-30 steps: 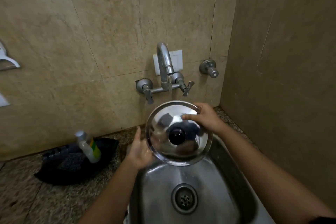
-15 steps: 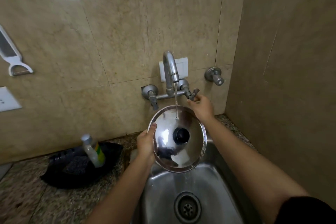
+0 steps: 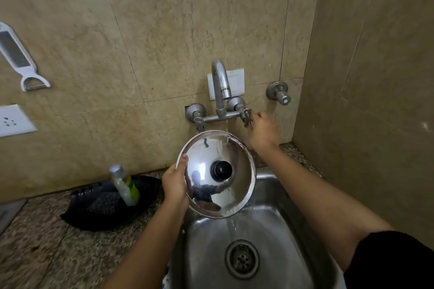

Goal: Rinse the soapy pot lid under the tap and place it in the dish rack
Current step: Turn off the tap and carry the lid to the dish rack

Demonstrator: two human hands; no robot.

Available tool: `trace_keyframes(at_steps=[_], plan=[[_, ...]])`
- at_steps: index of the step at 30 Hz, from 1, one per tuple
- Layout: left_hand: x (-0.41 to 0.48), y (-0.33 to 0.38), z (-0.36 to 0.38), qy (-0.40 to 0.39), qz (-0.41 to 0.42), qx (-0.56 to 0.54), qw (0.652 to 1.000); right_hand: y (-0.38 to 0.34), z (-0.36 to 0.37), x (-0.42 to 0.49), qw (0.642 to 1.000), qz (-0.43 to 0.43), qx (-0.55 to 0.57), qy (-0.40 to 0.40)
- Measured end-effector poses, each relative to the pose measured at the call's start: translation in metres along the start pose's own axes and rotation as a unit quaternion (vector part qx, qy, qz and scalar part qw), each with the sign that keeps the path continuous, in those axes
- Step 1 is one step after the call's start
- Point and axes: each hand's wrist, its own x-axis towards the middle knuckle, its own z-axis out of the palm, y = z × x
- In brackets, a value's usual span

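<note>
A shiny steel pot lid (image 3: 237, 185) with a black knob is held tilted over the sink, its top facing me. My left hand (image 3: 175, 183) grips its left rim, thumb on the top face. Water runs from the curved tap (image 3: 220, 82) onto the lid's upper edge and streams off its lower rim into the basin. My right hand (image 3: 261, 129) is up at the tap's right handle (image 3: 246, 116), fingers around it. No dish rack is in view.
The steel sink (image 3: 277, 225) with its drain sits below the lid. A black tray (image 3: 94, 206) with a soap bottle (image 3: 124, 185) and a scrubber lies on the granite counter to the left. A second valve (image 3: 279, 94), a peeler (image 3: 21, 58) and a socket are on the tiled wall.
My right hand left the lid's rim and went up to the tap's right handle. My left hand took the lid's left rim. The water flow onto the lid grew stronger.
</note>
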Motion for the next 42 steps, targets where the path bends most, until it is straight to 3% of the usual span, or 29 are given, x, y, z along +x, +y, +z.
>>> trace_keyframes(at_steps=[3,5,7,8,10,13,16,19,21,23,28,35,38,42], plan=[[-0.007,-0.001,-0.005,0.005,0.002,0.001,1.000,0.011,-0.001,-0.025,0.982,0.070,0.136,-0.110],[-0.013,0.001,-0.010,0.013,0.010,-0.016,1.000,0.017,-0.004,-0.051,0.923,0.149,0.295,-0.199],[-0.019,0.001,-0.015,0.013,0.017,-0.043,0.999,0.025,-0.005,-0.074,0.838,0.176,0.421,-0.298],[-0.022,0.000,-0.018,0.013,0.016,-0.061,0.998,0.028,-0.005,-0.083,0.806,0.175,0.466,-0.320],[-0.025,-0.003,-0.025,0.008,-0.005,-0.079,0.997,0.028,-0.007,-0.095,0.776,0.178,0.526,-0.300],[-0.031,-0.010,-0.039,-0.023,-0.066,-0.061,0.996,0.010,-0.025,-0.102,0.797,0.134,0.538,-0.240],[-0.041,-0.014,-0.049,-0.034,-0.102,0.064,0.992,-0.013,-0.049,-0.108,0.837,0.032,0.504,-0.210],[-0.051,-0.011,-0.059,-0.036,-0.114,0.139,0.983,-0.035,-0.061,-0.117,0.892,-0.051,0.410,-0.185],[-0.049,0.000,-0.071,-0.030,-0.103,0.131,0.986,-0.051,-0.060,-0.120,0.905,-0.066,0.389,-0.160],[-0.046,0.017,-0.087,-0.015,-0.079,0.123,0.989,-0.070,-0.056,-0.120,0.885,-0.056,0.437,-0.147],[-0.025,0.082,-0.153,0.032,-0.005,0.113,0.993,-0.149,-0.022,-0.127,0.776,0.062,0.615,-0.125],[0.000,0.208,-0.296,0.083,0.116,0.123,0.982,-0.326,0.045,-0.153,0.652,0.217,0.713,-0.141],[0.010,0.269,-0.372,0.137,0.165,0.132,0.968,-0.423,0.076,-0.166,0.625,0.238,0.723,-0.172],[0.021,0.332,-0.464,0.198,0.222,0.142,0.944,-0.543,0.109,-0.178,0.642,0.207,0.711,-0.199]])
